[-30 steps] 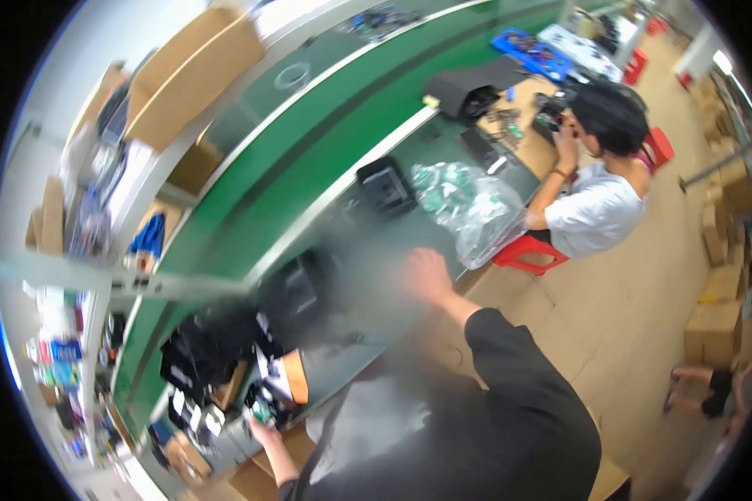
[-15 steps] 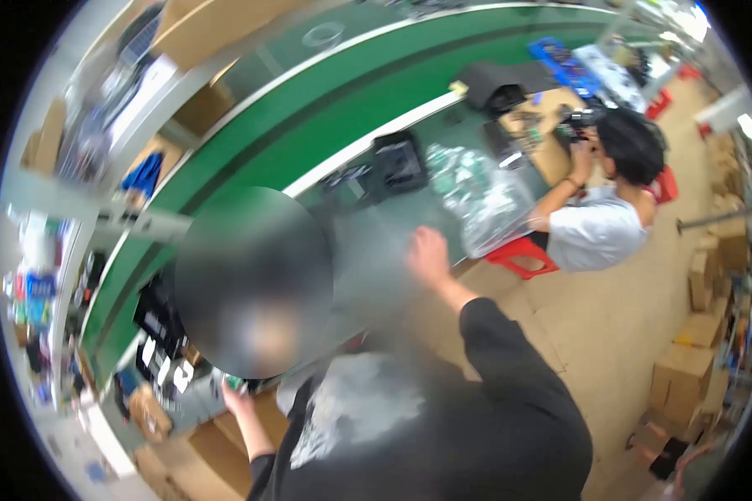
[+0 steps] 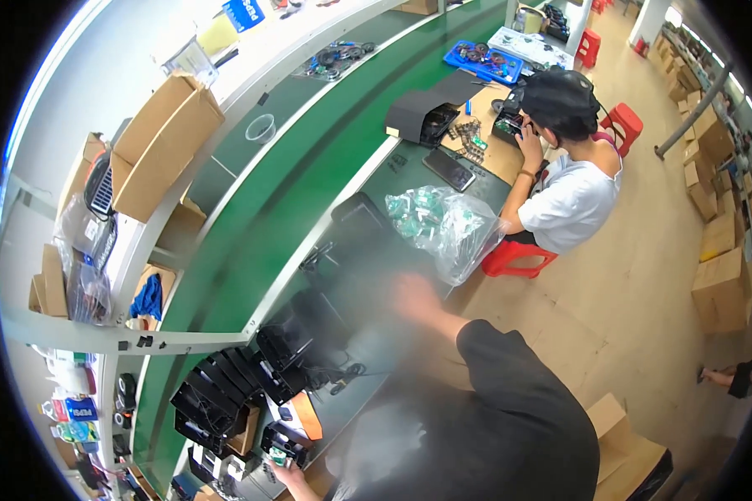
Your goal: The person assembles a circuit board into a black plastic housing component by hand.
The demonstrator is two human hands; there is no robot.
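Note:
At the lower edge my left hand [image 3: 289, 478] has its fingers around a small green circuit board [image 3: 277, 456]. A black plastic housing [image 3: 286, 441] lies right beside it. My right hand [image 3: 416, 297] reaches over the bench, smeared by blur, so its fingers cannot be made out. Nearest to it is a clear plastic bag [image 3: 468, 242] with several green circuit boards [image 3: 422, 213] inside. Black plastic parts [image 3: 363, 219] lie on the bench, partly blurred.
Several black housings [image 3: 217, 388] stand in a row on the left. A green conveyor belt [image 3: 309, 179] runs behind the bench. A phone [image 3: 449, 169] lies beyond the bag. A co-worker [image 3: 572, 196] sits on a red stool [image 3: 518, 260] at the right. Cardboard boxes [image 3: 718, 288] line the far right.
The view has turned, and more of the black housings at the left now show. The green board remains in my left hand. My right hand has become blurred near the bag.

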